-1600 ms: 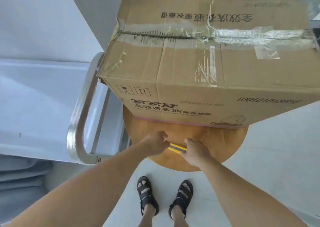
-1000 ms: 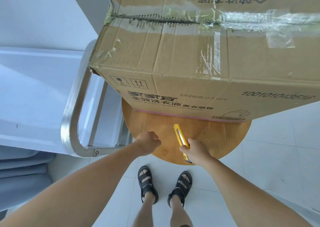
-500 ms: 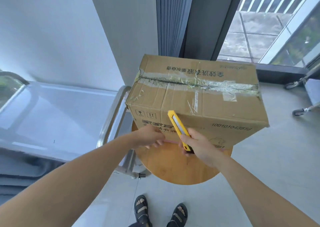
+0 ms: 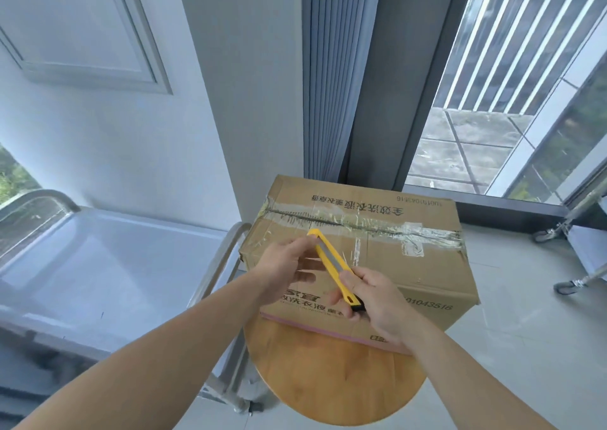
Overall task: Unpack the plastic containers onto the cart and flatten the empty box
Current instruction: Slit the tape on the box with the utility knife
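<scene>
A taped, closed cardboard box (image 4: pixel 410 258) stands on a round wooden table (image 4: pixel 335 377). Clear tape runs along its top seam. My right hand (image 4: pixel 374 301) grips the lower end of a yellow utility knife (image 4: pixel 331 262), which slants up and to the left above the box's near top edge. My left hand (image 4: pixel 285 268) is at the knife's upper end, fingers curled beside it and touching the casing. The steel cart (image 4: pixel 108 265) with its tubular handle (image 4: pixel 220 258) stands to the left of the box. The containers are hidden inside the box.
A white wall corner and grey curtain (image 4: pixel 325 74) rise behind the box. A glass door to a balcony is at the right, with another wheeled frame (image 4: pixel 578 232) on the floor beside it. Grey tiled floor surrounds the table.
My right hand lifted the knife from the table up to the box's top edge. My left hand rose with it to the knife's upper end. The camera tilted up and back.
</scene>
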Available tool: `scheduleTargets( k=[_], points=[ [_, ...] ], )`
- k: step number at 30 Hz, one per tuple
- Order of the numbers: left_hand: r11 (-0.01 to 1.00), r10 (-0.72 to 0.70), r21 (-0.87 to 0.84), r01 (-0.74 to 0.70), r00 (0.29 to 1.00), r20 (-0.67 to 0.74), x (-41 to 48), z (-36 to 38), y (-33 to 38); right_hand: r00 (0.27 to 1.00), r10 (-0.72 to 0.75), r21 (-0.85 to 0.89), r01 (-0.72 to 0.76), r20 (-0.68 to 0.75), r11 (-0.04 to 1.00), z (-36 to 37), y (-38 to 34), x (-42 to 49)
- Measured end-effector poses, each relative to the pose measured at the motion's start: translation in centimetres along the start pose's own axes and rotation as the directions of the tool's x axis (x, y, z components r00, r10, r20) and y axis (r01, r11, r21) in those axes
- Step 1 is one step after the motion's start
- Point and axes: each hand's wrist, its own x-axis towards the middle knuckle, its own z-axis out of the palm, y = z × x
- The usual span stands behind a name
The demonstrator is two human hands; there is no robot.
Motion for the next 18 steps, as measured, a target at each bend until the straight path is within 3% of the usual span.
scheduleTargets(
  k=[8,13,18],
  points=[
    [0.997,0.076,-0.028,-0.076,0.997,0.016,0.9,-1.6,0.8,0.999,-0.022,-0.161,0.018,-0.024,0.987,0.7,-1.3,1.8],
    [0.995,0.072,-0.069,-0.068,0.996,0.057,3.0,-3.8,1.6,1.0,0.002,-0.061,-0.002,0.004,0.998,1.1,-2.4,3.8],
    [0.984,0.034,-0.176,-0.016,0.994,0.103,5.3,-6.0,2.7,0.995,-0.035,-0.144,0.021,-0.093,0.989,2.6,-3.1,6.9]
  ],
)
